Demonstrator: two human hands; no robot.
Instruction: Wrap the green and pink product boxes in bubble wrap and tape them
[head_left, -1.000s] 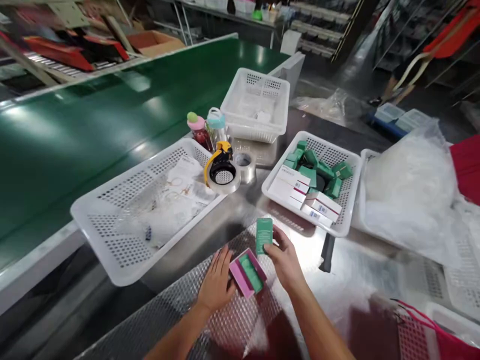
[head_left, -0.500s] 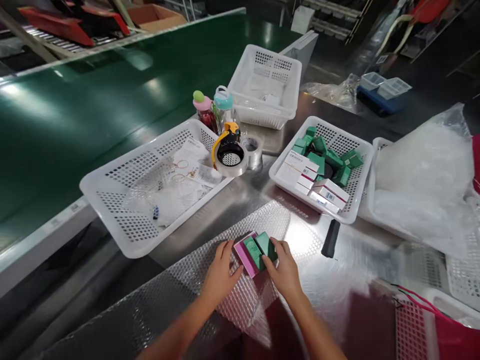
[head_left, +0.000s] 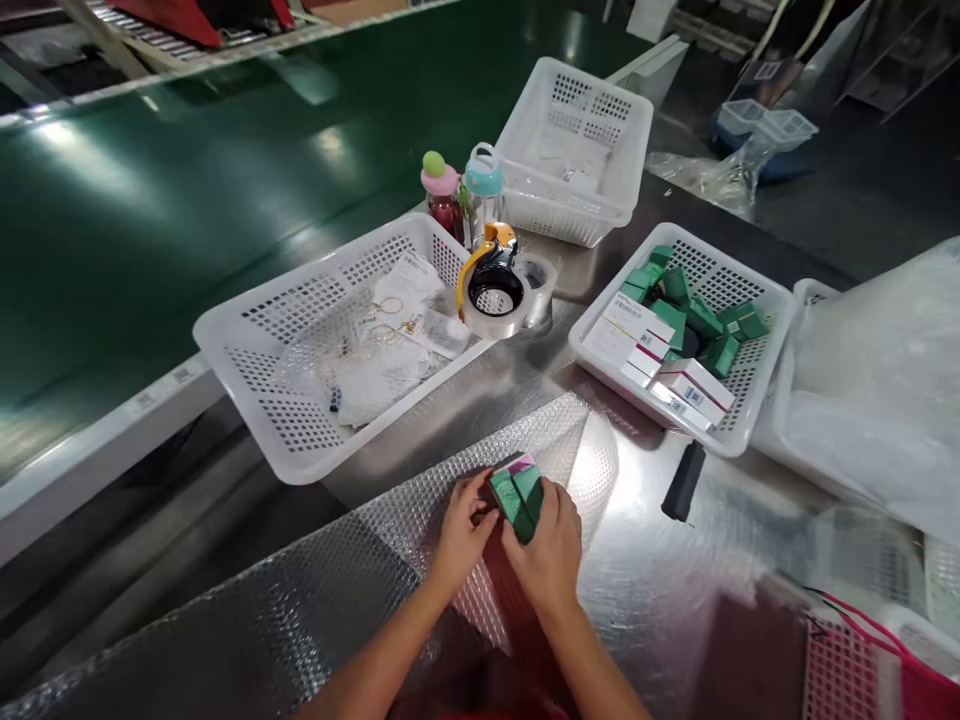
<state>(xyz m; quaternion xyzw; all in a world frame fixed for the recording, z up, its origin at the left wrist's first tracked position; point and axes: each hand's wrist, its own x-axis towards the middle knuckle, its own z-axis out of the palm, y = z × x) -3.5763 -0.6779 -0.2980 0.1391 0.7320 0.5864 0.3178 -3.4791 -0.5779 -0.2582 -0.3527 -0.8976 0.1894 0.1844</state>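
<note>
Two small green boxes (head_left: 517,498) lie side by side against a pink-faced box (head_left: 521,463), of which only a strip shows at the far end. My right hand (head_left: 551,555) is wrapped round their right side, thumb on the near end. At the left edge, my left hand (head_left: 465,535) has its fingers curled and closed against the stack; its exact hold is partly hidden. Under both hands spreads a sheet of bubble wrap (head_left: 382,530) on the metal table (head_left: 630,580).
A white basket (head_left: 247,400) with bagged items stands left, beside a tape dispenser (head_left: 491,285) and two bottles. More green and white boxes fill a basket (head_left: 776,330) at right, near a black-handled tool (head_left: 683,482). Behind runs a green conveyor (head_left: 225,200).
The green boxes and pink-faced box have been tilted and gathered together, covering most of the pink. My right hand has closed round them and my left fingers have curled in. The view has shifted left.
</note>
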